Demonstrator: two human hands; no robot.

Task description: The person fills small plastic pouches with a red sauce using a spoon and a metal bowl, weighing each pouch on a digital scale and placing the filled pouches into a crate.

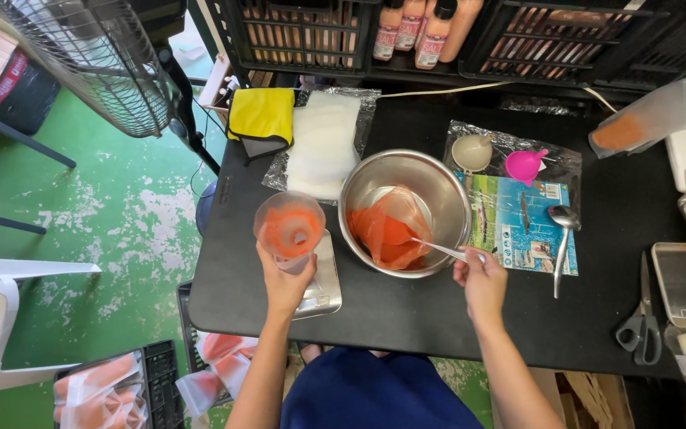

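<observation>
Left hand [283, 280] grips an orange-smeared funnel [290, 227]; right hand [482, 280] holds a spoon [438, 249] (its tip inside) — dipped in the steel bowl [438, 184].

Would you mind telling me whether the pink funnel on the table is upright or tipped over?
Tipped: the pink funnel lies on its side on clear plastic wrap.

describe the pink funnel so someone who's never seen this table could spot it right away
On the black table, look just right of the big steel bowl, on the crinkly clear plastic sheet. Two small funnels sit there side by side; the pink funnel is the bright one on the right, beside a cream funnel.
</observation>
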